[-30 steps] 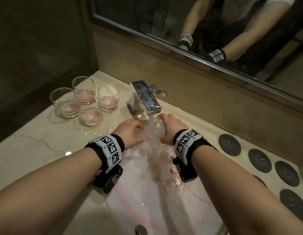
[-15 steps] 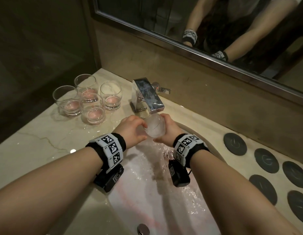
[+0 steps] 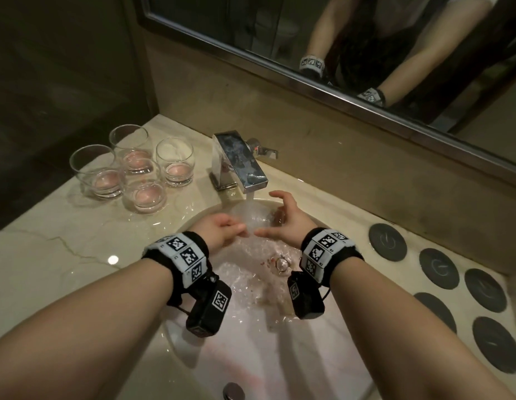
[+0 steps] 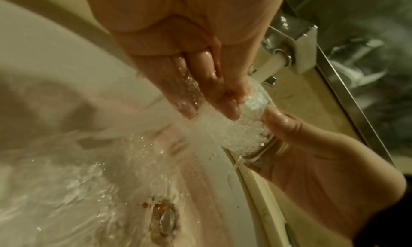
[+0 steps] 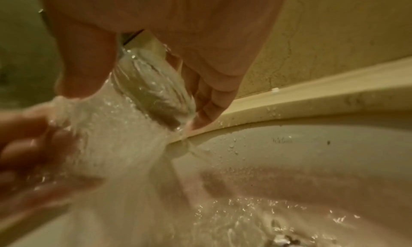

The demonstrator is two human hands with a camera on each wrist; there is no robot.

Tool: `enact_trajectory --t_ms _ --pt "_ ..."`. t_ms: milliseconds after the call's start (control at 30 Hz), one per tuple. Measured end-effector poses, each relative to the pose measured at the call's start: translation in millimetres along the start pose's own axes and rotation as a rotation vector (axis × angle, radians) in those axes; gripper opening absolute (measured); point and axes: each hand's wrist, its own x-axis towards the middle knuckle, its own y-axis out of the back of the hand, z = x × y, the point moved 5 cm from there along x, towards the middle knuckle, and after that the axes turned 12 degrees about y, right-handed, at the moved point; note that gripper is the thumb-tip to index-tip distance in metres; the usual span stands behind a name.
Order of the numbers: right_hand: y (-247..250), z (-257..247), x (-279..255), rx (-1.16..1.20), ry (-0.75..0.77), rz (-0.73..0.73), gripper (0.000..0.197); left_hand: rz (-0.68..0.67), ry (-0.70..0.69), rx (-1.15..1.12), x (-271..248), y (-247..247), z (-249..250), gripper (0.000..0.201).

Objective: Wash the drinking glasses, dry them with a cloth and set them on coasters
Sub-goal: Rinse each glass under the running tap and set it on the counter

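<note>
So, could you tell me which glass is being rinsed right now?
The glass held under the faucet by the right hand; the four others stand on the counter.

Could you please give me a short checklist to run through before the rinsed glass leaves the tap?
1. Right hand grips the glass: ok.
2. Left hand on the glass: fingers touch it, ok.
3. Glass rinsed clean: cannot tell, water hides it.
4. Tap off: not ok, running.
5. Coasters free: ok.
6. Drying cloth at hand: not ok, none in view.
</note>
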Motion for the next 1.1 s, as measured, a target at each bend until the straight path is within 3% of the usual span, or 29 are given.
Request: enact_trajectory --t_ms 67,200,367,433,500,600,667,833,933,1033,1100 --pt "-1 2 0 0.095 -0.025 0.030 0.076 -0.062 0.117 -0.209 2 -1 -10 0.016" --pt "-9 4 7 0.126 -0.022 0.000 0.055 -0.115 0.183 -0.380 7 1 -23 0.027" --pt "-16 -1 21 -0.102 -0.072 -0.046 0.065 -0.137 0.184 -0.330 4 4 -20 0.007" --pt "-19 0 27 -0.168 -0.094 -0.049 0.068 -0.180 0.167 -0.390 6 6 -24 0.027" --pt "-22 2 31 -0.133 -0.134 -0.074 0.073 -0.201 0.179 -0.464 7 6 -26 0.034" --pt "-27 6 34 0.086 -0.148 -0.114 0.078 -0.194 0.220 -0.562 4 8 -30 0.009" --pt "-29 10 36 0.204 -0.135 -0.110 0.084 -0.211 0.222 -0.613 2 8 -30 0.017" --pt "-28 1 37 0.088 -0.135 -0.144 0.077 -0.186 0.257 -0.659 0 6 -32 0.009" --pt "-30 -7 34 -0.052 -0.164 -0.146 0.060 -0.191 0.241 -0.786 1 8 -30 0.014" --pt "-34 -6 30 0.090 -0.172 -0.163 0.059 -0.204 0.214 -0.796 1 8 -24 0.008" --pt "-32 -5 26 0.186 -0.142 -0.183 0.069 -0.181 0.209 -0.810 2 10 -21 0.006"
